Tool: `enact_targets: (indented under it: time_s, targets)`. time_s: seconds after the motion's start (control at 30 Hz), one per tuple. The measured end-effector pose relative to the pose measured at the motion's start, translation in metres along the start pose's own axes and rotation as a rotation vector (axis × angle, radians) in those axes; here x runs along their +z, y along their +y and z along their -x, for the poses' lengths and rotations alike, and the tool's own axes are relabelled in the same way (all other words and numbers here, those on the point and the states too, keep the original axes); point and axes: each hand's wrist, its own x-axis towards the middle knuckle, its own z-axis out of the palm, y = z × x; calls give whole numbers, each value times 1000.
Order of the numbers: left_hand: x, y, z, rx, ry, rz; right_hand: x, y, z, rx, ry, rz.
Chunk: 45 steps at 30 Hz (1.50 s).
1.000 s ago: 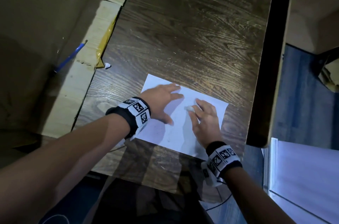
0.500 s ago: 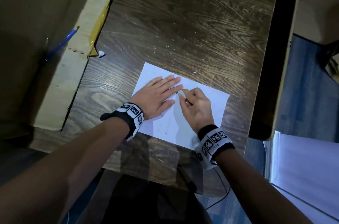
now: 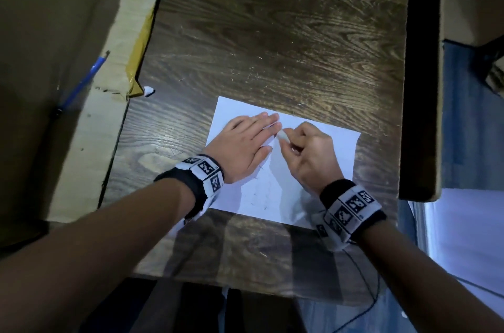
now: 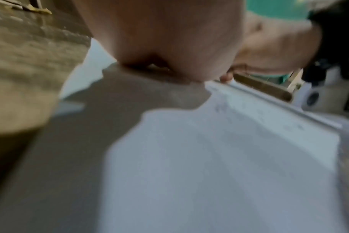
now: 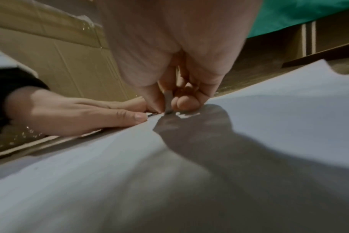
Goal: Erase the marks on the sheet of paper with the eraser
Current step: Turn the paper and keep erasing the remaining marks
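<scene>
A white sheet of paper (image 3: 338,150) lies on the dark wooden table (image 3: 272,32), with faint pencil marks (image 3: 259,196) near its front edge. My left hand (image 3: 245,144) lies flat on the sheet's left part, fingers straight, pressing it down. My right hand (image 3: 308,152) pinches a small white eraser (image 3: 282,135) whose tip touches the paper just beside the left fingertips. In the right wrist view the eraser (image 5: 168,103) stands between thumb and fingers on the paper (image 5: 269,110), next to the left hand (image 5: 80,116). The left wrist view is blurred and shows the paper (image 4: 209,157).
A cardboard box (image 3: 81,87) with yellow tape stands along the table's left edge, a blue pen (image 3: 84,81) lying on it. A small white scrap (image 3: 148,90) rests by the box corner. The table's right edge drops to a blue floor (image 3: 469,114).
My right hand has carried the eraser left and farther up the sheet, close to the left fingertips. The left hand still presses the paper, and the head view has shifted.
</scene>
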Motion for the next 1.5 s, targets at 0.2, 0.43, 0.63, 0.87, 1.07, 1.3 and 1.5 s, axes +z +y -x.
enact_targets:
  time_s: [0.2,0.43,0.63,0.87,1.07,1.3,1.5]
  targets:
    - [-41,-22,-27,142,-155,139,-14,6,-12,-15,-219,156]
    - [-30,-20,-7,126,-365,-46,-20,2,-18,-181,-240,291]
    - [-25,-18,-8,124,-362,-62,-13,-5,7,-221,-232,299]
    - [-26,-20,-18,130,-418,-100,-11,-18,-14,-353,-201,510]
    - [-25,-11,-14,76,-445,-161,-2,-31,46,-274,-218,491]
    - [-29,-7,-12,64,-446,-156,-3,-25,3,-137,-56,552]
    - [-26,-10,-14,57,-450,-166,-1,-32,33,-191,-230,483]
